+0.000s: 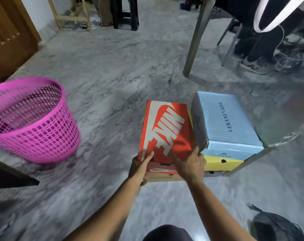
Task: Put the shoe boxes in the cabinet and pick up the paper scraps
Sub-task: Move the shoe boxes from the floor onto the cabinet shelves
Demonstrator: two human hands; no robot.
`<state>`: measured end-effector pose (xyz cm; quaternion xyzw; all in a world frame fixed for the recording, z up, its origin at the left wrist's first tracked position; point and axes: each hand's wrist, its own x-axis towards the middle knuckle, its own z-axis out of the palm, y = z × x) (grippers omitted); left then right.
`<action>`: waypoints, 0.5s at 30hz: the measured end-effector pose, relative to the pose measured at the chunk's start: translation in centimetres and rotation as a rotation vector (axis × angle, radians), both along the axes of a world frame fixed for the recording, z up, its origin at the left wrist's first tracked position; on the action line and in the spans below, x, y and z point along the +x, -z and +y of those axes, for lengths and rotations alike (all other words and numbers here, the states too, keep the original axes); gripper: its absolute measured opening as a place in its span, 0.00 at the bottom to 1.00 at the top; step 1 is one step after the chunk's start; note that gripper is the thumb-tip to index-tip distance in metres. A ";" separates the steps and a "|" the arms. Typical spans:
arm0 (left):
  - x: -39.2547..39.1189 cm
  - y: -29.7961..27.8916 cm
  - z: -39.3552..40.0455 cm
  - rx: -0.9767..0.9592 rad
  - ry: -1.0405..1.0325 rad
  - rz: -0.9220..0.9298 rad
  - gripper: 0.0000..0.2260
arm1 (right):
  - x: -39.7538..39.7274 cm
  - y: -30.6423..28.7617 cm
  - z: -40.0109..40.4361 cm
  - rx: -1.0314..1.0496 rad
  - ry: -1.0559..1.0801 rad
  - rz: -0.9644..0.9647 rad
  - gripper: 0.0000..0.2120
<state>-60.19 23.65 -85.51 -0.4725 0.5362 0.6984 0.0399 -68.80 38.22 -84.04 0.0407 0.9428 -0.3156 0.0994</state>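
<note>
Shoe boxes: you have an orange Nike box (pixel 165 129) on top of a tan box (pixel 162 178), and just beside them on the right a pale blue box (pixel 229 122) stacked on a yellow box (pixel 222 164); all sit on the marble floor (pixel 104 87).
Left hand: your left hand (pixel 139 171) grips the near left corner of the orange Nike box, forefinger stretched along the lid, the other fingers hidden under the edge.
Right hand: your right hand (pixel 191 166) holds the near right corner of the same box, fingers curled round its edge, close against the pale blue box.
Hands together: both hands are closed on the one box; whether it is lifted clear of the tan box below you cannot tell.
Cabinet: not plainly in view; a dark edge (pixel 12 176) juts in at the left, but you cannot tell what it belongs to.
Paper scraps: none can be made out on the floor here; the view is blurred.
Basket: a pink basket (pixel 34 119) stands on the floor well to the left.
Progress: early, by the look of it; four boxes are out of the cabinet.
Left to do: carry each box over, then gather the scraps.
</note>
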 end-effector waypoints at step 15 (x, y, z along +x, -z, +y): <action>11.7 -0.5 -10.1 0.016 -0.439 0.128 0.30 | -0.8 -0.1 -0.8 -0.507 0.030 -0.254 0.54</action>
